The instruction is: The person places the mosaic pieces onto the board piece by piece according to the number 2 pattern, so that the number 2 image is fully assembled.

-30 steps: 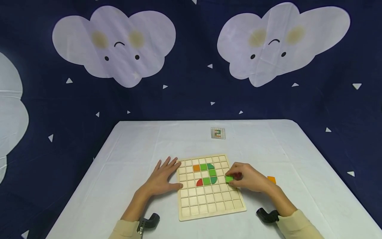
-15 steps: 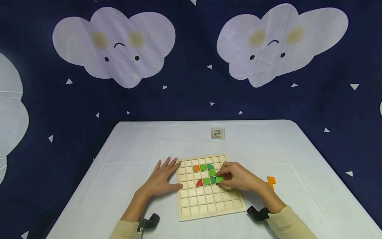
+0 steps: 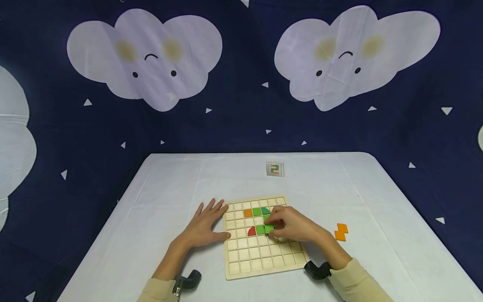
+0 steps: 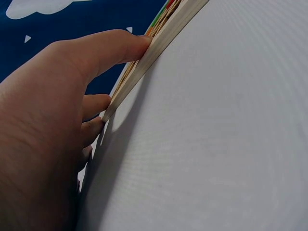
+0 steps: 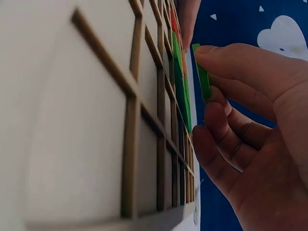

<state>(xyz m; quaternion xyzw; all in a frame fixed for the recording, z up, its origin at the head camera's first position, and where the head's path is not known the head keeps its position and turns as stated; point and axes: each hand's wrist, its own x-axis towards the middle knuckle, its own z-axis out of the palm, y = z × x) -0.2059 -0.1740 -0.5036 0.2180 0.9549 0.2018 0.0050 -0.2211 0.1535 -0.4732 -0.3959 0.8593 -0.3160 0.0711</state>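
A wooden grid board [image 3: 245, 256] lies on the white table. My left hand [image 3: 205, 226] rests at its left edge, fingers spread, with thumb and fingertips on the rim [image 4: 168, 36]. Between thumb and fingers, my right hand [image 3: 292, 224] pinches a green square tile [image 5: 203, 72], which the right wrist view shows held just off the grid. On the board sit an orange square [image 3: 247, 213], a green square [image 3: 257, 211], a dark green quarter-circle [image 3: 266, 210], a red quarter-circle [image 3: 251, 231] and another green square [image 3: 260, 229]. The right fingers partly cover a further green square [image 3: 266, 217].
Two orange tiles [image 3: 340, 236] lie touching on the table, right of the board by the right forearm. A small pattern card [image 3: 275, 169] lies beyond the board. Behind the table hangs a dark blue cloth [image 3: 241, 126] with clouds.
My right hand has moved left with the green square tile, from the board's right edge to over the placed tiles. More of the orange tiles shows now. My left hand stays put.
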